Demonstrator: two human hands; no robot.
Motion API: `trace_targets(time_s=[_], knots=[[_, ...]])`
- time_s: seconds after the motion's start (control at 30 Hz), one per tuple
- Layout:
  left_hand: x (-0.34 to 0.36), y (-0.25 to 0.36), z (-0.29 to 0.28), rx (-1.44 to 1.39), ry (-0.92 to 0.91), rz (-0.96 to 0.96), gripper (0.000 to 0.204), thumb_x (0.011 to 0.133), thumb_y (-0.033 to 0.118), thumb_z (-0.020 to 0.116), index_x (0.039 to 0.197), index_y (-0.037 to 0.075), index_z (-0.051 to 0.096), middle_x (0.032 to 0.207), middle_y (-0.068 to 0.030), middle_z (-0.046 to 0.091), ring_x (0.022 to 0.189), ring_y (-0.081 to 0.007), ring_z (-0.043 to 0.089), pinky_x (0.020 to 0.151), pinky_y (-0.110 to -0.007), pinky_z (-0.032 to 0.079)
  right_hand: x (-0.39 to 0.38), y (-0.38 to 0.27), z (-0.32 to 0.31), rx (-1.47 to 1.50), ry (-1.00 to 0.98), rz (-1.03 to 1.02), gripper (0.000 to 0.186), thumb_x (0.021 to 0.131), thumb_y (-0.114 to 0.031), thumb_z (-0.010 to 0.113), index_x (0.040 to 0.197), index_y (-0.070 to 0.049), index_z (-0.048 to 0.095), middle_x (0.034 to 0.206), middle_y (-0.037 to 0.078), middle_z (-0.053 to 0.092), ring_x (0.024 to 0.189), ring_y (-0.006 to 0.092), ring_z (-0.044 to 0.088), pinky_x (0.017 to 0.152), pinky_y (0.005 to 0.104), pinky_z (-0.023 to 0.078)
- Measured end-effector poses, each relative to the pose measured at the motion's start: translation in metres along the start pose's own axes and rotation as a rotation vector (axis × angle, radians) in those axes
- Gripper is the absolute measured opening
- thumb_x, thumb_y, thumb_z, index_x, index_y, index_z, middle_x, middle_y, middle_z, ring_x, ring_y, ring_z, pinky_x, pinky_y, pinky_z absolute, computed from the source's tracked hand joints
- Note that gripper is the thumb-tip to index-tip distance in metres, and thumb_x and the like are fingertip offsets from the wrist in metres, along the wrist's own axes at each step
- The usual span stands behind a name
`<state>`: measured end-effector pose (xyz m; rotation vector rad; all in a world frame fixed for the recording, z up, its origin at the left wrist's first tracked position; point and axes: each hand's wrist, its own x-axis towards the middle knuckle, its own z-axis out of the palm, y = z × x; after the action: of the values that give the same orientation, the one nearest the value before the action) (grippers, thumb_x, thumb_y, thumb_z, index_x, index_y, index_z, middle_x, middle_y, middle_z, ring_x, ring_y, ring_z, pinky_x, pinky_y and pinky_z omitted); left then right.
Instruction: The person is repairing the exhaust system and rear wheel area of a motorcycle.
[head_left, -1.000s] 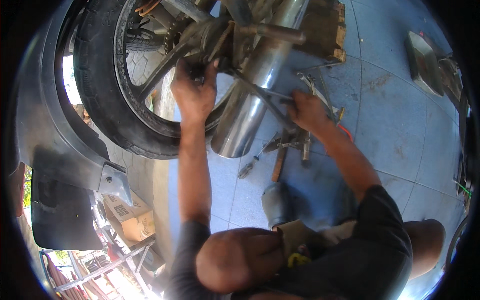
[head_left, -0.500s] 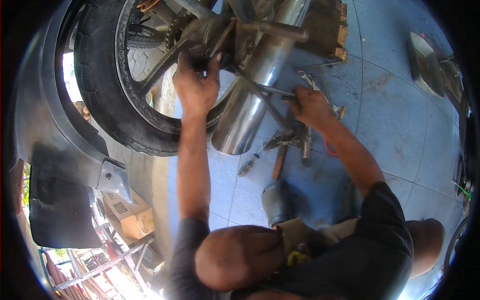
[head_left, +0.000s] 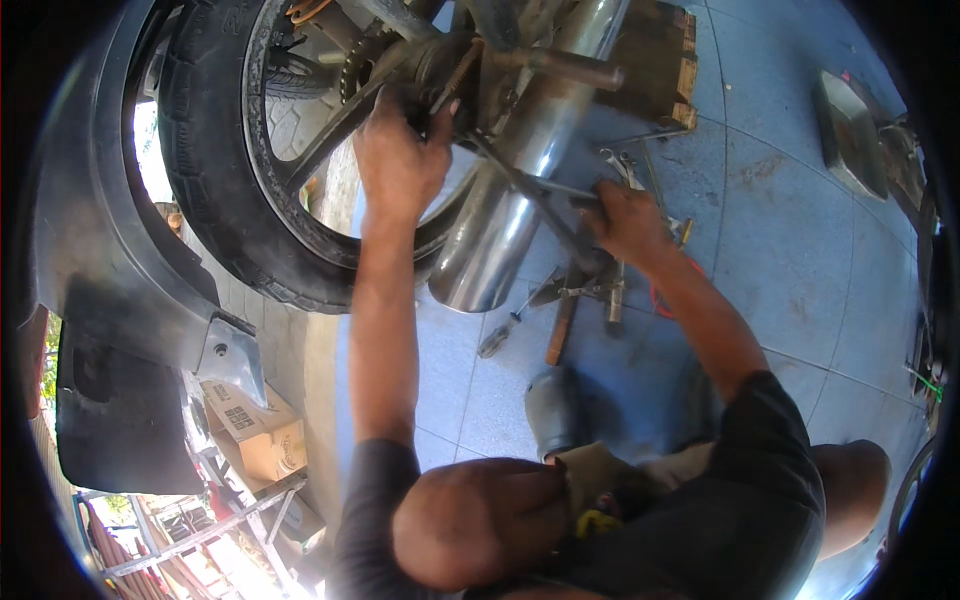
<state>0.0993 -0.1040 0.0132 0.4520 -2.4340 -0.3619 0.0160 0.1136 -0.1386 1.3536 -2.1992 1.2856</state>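
Observation:
At the hub of a motorcycle wheel (head_left: 275,210), my left hand (head_left: 402,165) has its thumb and fingers bent around a small part that they hide. A rusty coil spring (head_left: 462,72) stands just beyond the thumb. My right hand (head_left: 632,225) is closed on the end of a slim metal tool (head_left: 555,187), which reaches left across the shiny exhaust muffler (head_left: 490,245). The tool's far end is lost among the dark parts near the hub. A dark flat bar (head_left: 535,205) slants down beneath it toward the floor.
Below my right hand lie a screwdriver (head_left: 507,325), a wooden-handled tool (head_left: 563,325) and spanners (head_left: 622,165). A wooden block (head_left: 650,60) and a metal tray (head_left: 850,130) are farther off. The grey fender (head_left: 110,230) and a cardboard box (head_left: 260,425) are at left.
My left thumb and fingers have shifted slightly in toward the hub. My right hand has moved a little down and right, still gripping the tool. The whole view has shifted slightly.

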Motion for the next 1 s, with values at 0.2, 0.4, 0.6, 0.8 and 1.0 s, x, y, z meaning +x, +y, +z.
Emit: trace_targets(time_s=[0.2, 0.4, 0.6, 0.8, 1.0], knots=[[0.001, 0.000, -0.002, -0.055, 0.023, 0.052, 0.026, 0.076, 0.018, 0.075, 0.086, 0.000, 0.059, 0.076, -0.0170, 0.067, 0.069, -0.0370, 0.064, 0.062, -0.043, 0.049, -0.001, -0.004, -0.001, -0.033, 0.005, 0.007, 0.029, 0.083, -0.026, 0.069, 0.076, -0.004, 0.052, 0.060, 0.011, 0.054, 0.051, 0.0284, 0.059, 0.044, 0.0392, 0.046], [0.005, 0.000, -0.005, -0.051, -0.010, 0.064, 0.028, 0.076, 0.018, 0.076, 0.086, -0.001, 0.058, 0.074, -0.0178, 0.067, 0.068, -0.0368, 0.065, 0.063, -0.043, 0.050, 0.000, 0.000, 0.003, -0.015, 0.027, -0.060, 0.027, 0.083, -0.025, 0.069, 0.078, -0.004, 0.052, 0.060, 0.011, 0.056, 0.051, 0.0289, 0.060, 0.044, 0.0389, 0.046], [0.008, 0.003, -0.007, -0.060, -0.036, 0.026, 0.031, 0.075, 0.020, 0.077, 0.086, -0.002, 0.058, 0.073, -0.0190, 0.066, 0.068, -0.0374, 0.064, 0.062, -0.043, 0.050, -0.001, -0.005, 0.001, -0.074, -0.054, 0.061, 0.028, 0.081, -0.024, 0.071, 0.074, -0.005, 0.051, 0.060, 0.013, 0.057, 0.052, 0.0306, 0.060, 0.044, 0.0404, 0.046], [0.008, -0.001, -0.006, -0.093, -0.023, 0.035, 0.031, 0.075, 0.020, 0.077, 0.087, -0.002, 0.058, 0.073, -0.0192, 0.065, 0.067, -0.0364, 0.064, 0.061, -0.042, 0.050, -0.002, -0.002, -0.002, -0.004, -0.038, -0.007, 0.028, 0.081, -0.024, 0.072, 0.077, -0.004, 0.052, 0.061, 0.015, 0.058, 0.054, 0.0336, 0.061, 0.046, 0.0410, 0.047], [0.008, -0.007, -0.005, -0.089, -0.025, 0.011, 0.033, 0.074, 0.022, 0.078, 0.088, -0.001, 0.059, 0.073, -0.0170, 0.066, 0.066, -0.0332, 0.065, 0.061, -0.041, 0.051, -0.009, 0.007, -0.002, 0.170, -0.053, 0.057, 0.016, 0.082, -0.014, 0.066, 0.085, -0.002, 0.055, 0.064, 0.018, 0.059, 0.057, 0.0355, 0.062, 0.049, 0.0411, 0.048]])
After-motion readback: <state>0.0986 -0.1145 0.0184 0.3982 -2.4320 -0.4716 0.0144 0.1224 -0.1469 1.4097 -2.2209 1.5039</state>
